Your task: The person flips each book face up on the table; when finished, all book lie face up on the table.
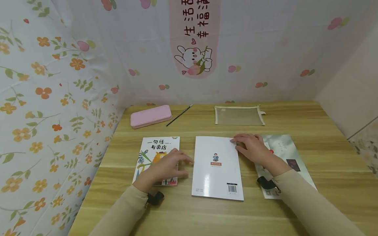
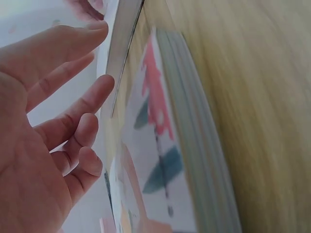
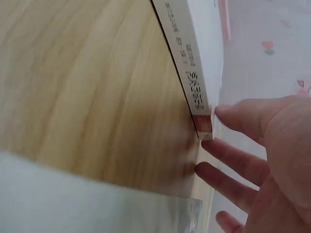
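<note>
A white book point(image 1: 217, 170) lies flat, its back cover with a small reading figure and a barcode facing up. My right hand point(image 1: 251, 147) is at its top right corner. In the right wrist view the thumb touches the cover by the spine point(image 3: 194, 87), and the index fingertip touches the corner's end. The fingers are fairly straight. My left hand point(image 1: 168, 165) hovers over a picture book point(image 1: 174, 142) with an orange animal on its cover. Its fingers are spread and loosely bent, pointing toward the white book's left edge, holding nothing.
A pale green book point(image 1: 284, 142) lies under my right forearm. Along the back of the wooden table point(image 1: 212, 216) are a pink pencil case point(image 1: 151, 116), a dark pencil point(image 1: 179, 115) and a mesh zip pouch point(image 1: 240, 116). Patterned cloth point(image 1: 251, 39) hangs behind.
</note>
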